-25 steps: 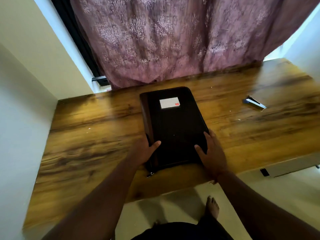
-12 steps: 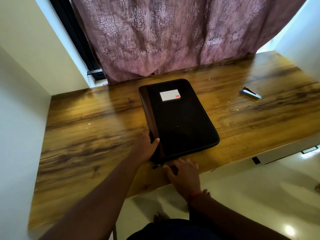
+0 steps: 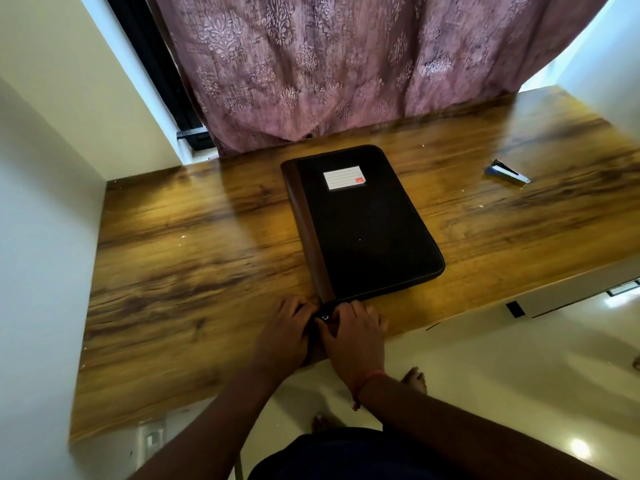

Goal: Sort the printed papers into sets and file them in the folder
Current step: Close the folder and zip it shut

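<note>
A: Where's the folder (image 3: 363, 223) now?

B: Flat on the counter (image 3: 194, 258), closed, spine to the left, white label up near the far end. Its near corner sits just at the person's fingers.

A: And the hands? A second ago they were on either side of the near edge.

B: Both have come together at that near-left corner. The left hand (image 3: 289, 325) was steadying the spine half a second back — now it's down beside the corner, fingers bent against it. The right hand (image 3: 351, 329) has slid in from below and lies right next to it, fingers curled around a small dark bit with a metal glint, the zip pull (image 3: 325, 317) I'd guess.

A: So it's gripping the pull?

B: It looks pinched between them, but which fingers hold it I can't tell — they overlap.

A: What does that mean for the job?

B: Opening comes first, I'd judge. No printed papers are in view, so sorting hasn't begun. There's a blue stapler (image 3: 506, 172) well off to the right, untouched.
</note>
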Tool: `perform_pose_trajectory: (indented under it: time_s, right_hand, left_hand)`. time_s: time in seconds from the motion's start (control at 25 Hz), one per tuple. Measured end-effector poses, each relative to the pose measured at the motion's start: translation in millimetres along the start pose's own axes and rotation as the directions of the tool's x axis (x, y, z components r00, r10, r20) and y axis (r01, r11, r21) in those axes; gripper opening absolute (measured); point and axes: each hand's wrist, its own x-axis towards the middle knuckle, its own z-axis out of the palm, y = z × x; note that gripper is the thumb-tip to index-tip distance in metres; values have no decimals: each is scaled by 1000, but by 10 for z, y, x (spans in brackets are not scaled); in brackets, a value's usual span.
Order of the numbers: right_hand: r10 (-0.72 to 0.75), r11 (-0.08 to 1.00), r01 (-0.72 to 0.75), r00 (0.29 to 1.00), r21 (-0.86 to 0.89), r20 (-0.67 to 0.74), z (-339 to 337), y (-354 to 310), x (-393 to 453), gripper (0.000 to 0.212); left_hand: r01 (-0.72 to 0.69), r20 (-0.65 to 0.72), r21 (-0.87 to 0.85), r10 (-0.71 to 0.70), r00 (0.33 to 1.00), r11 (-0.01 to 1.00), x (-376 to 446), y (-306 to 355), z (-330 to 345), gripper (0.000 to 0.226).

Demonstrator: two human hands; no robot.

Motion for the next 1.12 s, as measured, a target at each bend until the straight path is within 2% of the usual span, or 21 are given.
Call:
perform_pose_trajectory:
  time_s: [0.12, 0.24, 0.56, 0.8, 1.0, 1.12]
  right_hand:
    - [13, 1000, -13, 1000, 20, -4, 0, -9, -17, 31]
    - [19, 999, -19, 1000, 42, 2, -22, -42, -32, 26]
    - [-120, 992, 121, 993, -44, 8, -49, -23, -2, 28]
    - [-288, 946, 286, 958, -152, 10, -50, 47, 36, 29]
    - [-283, 953, 286, 958, -103, 42, -96, 37, 74, 33]
    - [-332, 936, 337, 941, -107, 62, -114, 55, 83, 33]
  left_hand:
    - [87, 1, -26, -87, 996, 996, 28, -8, 22, 29]
    - [101, -23, -31, -102, 994, 994, 28, 3, 47, 14]
    - [108, -21, -56, -110, 994, 993, 4, 35, 28, 31]
    - [105, -9, -44, -105, 994, 994, -6, 30, 32, 28]
    - [97, -27, -37, -98, 995, 995, -8, 27, 42, 22]
    - [93, -30, -16, -94, 995, 995, -18, 13, 64, 23]
